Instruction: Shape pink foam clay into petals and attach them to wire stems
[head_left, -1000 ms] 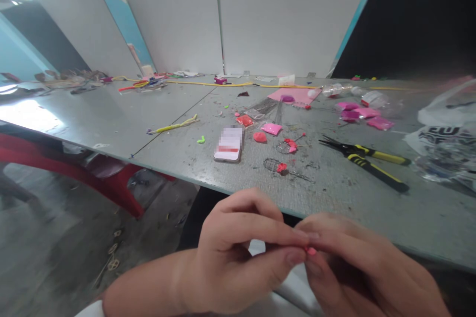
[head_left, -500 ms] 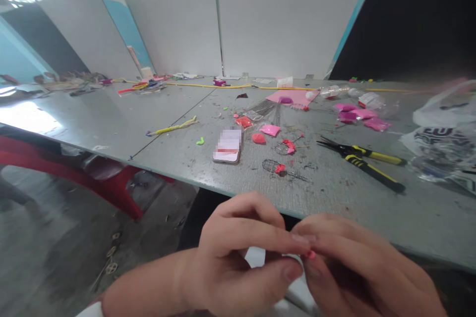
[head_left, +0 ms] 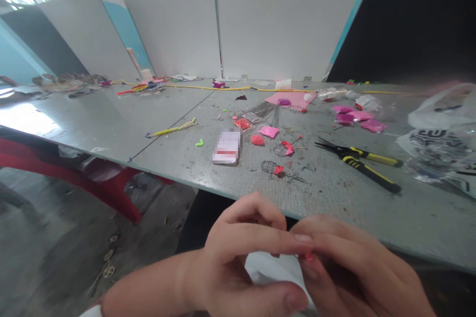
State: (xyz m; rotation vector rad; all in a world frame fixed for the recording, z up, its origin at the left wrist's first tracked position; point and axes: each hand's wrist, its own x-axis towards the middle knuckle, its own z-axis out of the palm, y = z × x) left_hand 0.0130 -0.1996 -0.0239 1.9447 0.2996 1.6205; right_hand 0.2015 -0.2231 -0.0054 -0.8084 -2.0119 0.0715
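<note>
A small bit of pinkish-red modelling clay (head_left: 308, 257) shows between the fingertips of my right hand (head_left: 357, 262), which pinches it low in front of the table. My left hand (head_left: 245, 257) rests its stretched index finger across the right fingertips, just above the clay. Its thumb is apart from that finger, and nothing is held between them. Beyond my hands lie a wire shape with a red clay bow (head_left: 278, 170), a wire ring with red and pink clay (head_left: 286, 147), and a red clay lump (head_left: 257, 139).
On the grey table (head_left: 208, 173) lie a phone (head_left: 226, 146), black and yellow pliers (head_left: 357, 153), a pink clay packet (head_left: 268, 131) and a twisted yellow strand (head_left: 171, 129). A plastic bag (head_left: 435, 133) stands at right. A red chair (head_left: 111, 193) is at lower left.
My left thumb has moved down, away from the index finger and the clay. My right hand keeps its pinch. The view has shifted slightly.
</note>
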